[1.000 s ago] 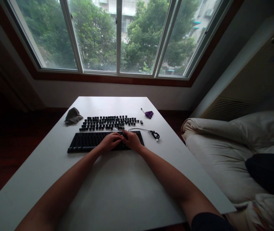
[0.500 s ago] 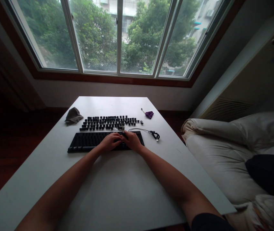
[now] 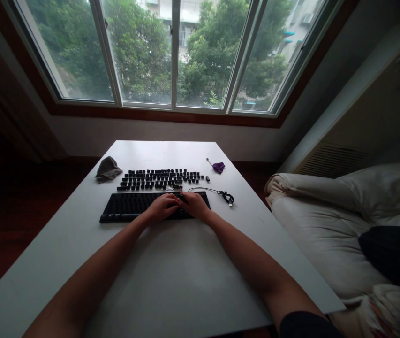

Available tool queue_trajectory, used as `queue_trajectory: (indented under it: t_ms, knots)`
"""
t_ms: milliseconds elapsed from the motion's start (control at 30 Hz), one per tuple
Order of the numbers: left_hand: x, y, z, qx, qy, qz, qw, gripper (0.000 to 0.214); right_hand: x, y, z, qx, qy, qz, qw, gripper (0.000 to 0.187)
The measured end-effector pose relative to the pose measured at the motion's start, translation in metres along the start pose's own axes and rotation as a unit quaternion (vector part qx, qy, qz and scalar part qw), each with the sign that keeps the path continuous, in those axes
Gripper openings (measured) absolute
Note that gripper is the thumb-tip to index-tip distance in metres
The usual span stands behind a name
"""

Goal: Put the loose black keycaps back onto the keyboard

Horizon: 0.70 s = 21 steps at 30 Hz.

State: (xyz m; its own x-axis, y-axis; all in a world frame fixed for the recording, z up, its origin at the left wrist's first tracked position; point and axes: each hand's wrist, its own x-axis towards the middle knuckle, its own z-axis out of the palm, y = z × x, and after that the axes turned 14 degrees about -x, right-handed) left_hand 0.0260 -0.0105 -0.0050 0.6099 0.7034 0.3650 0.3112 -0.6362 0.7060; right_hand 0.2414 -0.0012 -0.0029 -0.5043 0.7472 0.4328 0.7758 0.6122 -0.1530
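A black keyboard (image 3: 125,206) lies across the white table in front of me. My left hand (image 3: 162,206) rests over its right-hand half, fingers curled together and meeting those of the other hand. My right hand (image 3: 194,205) bends in from the right, thumb and fingers drawn together above the keys. A small thin piece sticks up at its fingertips, too small to name. Whatever lies between the two hands is hidden by the fingers. Behind the keyboard, several loose black keycaps (image 3: 157,178) stand in rows.
A grey cloth (image 3: 108,169) sits at the table's left side. To the right lie a coiled black USB cable (image 3: 226,197) and a purple cloth (image 3: 218,167) beside a thin stick. A pale sofa (image 3: 305,225) stands right of the table (image 3: 171,281), and a window is beyond.
Both hands stay together over the same part of the keyboard. The right hand and wrist have shifted very slightly to the right.
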Motion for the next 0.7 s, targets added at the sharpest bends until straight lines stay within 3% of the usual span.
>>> queue_trajectory:
  t_ms: [333, 700]
  knots:
    - [-0.0006, -0.0019, 0.0025, 0.019, 0.011, 0.001, 1.000, 0.018, -0.0008, -0.0043, -0.0085, -0.046, -0.003, -0.095, 0.994, 0.016]
    - [-0.0004, -0.0011, 0.0034, 0.031, 0.012, -0.004, 0.999, 0.017, -0.0028, -0.0036, -0.0076, -0.082, -0.003, -0.153, 0.985, 0.013]
